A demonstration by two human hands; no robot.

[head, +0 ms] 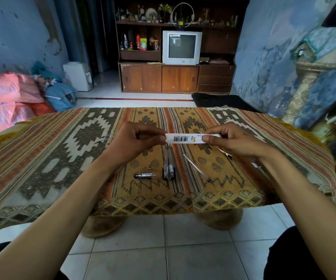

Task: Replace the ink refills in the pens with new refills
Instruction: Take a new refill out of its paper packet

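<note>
- Nearest you on the cloth-covered table (41, 158): a short pen piece (144, 175), two pens (169, 168) side by side, a loose refill (196, 167). Thin, light, roll easily; pinch mid-barrel.
- Above them, refill packet (191, 138) held off the table: light, flimsy.
- Left hand (136, 140) pinches one end, right hand (232, 140) the other. Grip at the ends.

Two pens (168, 165) lie mid-cloth (62, 158) — pen cap (144, 175) left, refill (196, 168) right.
</note>
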